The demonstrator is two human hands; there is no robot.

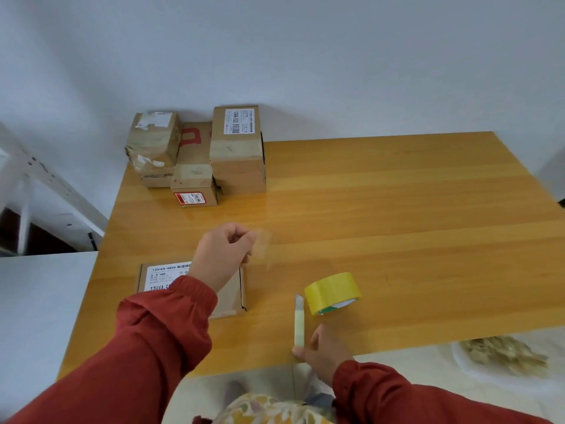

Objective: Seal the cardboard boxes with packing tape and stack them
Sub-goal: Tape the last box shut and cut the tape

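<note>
A flat cardboard box (232, 289) with a white label lies on the wooden table (382, 209), partly hidden by my left arm. My left hand (224, 252) hovers above it with fingers curled, pinching a blurred strip of clear tape (266, 249). A yellow tape roll (333, 292) stands to the right of the box. My right hand (324, 353) is near the table's front edge and holds a pale utility knife (299, 322), blade pointing away. Several taped boxes (235, 148) are stacked at the table's far left corner.
A white wall runs behind the table. A white metal frame (46, 185) stands at the left. On the floor at the lower right lies a white bag with crumpled tape scraps (504, 356).
</note>
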